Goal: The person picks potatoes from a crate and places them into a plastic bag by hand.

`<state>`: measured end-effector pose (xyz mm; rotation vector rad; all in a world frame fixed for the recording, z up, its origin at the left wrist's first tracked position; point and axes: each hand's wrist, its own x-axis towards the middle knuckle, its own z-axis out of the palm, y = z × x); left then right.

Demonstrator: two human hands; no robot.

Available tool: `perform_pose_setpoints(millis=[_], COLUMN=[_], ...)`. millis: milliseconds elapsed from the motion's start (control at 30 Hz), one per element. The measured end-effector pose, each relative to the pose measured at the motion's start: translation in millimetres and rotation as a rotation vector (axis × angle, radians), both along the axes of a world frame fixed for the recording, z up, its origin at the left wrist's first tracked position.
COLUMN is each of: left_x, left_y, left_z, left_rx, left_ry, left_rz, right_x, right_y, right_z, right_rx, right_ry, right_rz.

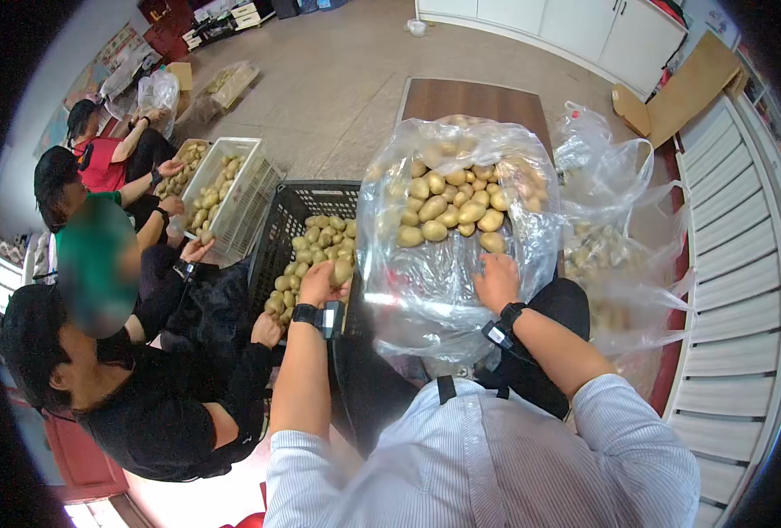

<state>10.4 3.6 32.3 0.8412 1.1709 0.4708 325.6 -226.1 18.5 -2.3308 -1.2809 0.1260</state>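
My left hand [327,283] is over the right side of a black crate [269,231] of brownish-green fruit [320,239], its fingers closed round one fruit [342,270]. My right hand [497,280] rests at the near edge of the fruit pile in an open clear plastic bag [426,286], its fingertips just below a single fruit [492,243]. Whether that hand grips the fruit does not show clearly. Several fruits [448,202] lie heaped in the far half of the bag, on a brown board [470,99].
Several people sit at the left; the nearest, in black [162,409], has a hand by the black crate. A white crate [248,163] of fruit stands beyond it. Filled plastic bags [615,238] lie at the right, next to a white slatted panel [729,308].
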Motion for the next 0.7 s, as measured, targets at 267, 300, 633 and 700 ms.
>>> perform_pose_setpoints(millis=[267,300,633,700], left_x=[-26.6,-35.5,-69.5,-68.0], left_y=[13.8,16.8,48.2,46.5], left_z=[-32.3,-42.2,-73.4,-70.8], left_rx=[0.571,0.733,0.977,0.949], left_ry=[0.418,0.54,1.258,1.269], left_rz=[-0.24,-0.319,-0.856,-0.84], right_x=[5.2,3.2,4.1,4.7], right_y=[-4.3,-4.2,-1.1,-1.7], right_z=[-35.1,-38.1,-51.9,-49.0], right_rx=[-0.117,-0.1,0.021,0.053], right_ry=[0.05,0.037,0.136,0.159], right_rz=[-0.025,-0.001,0.14,0.158])
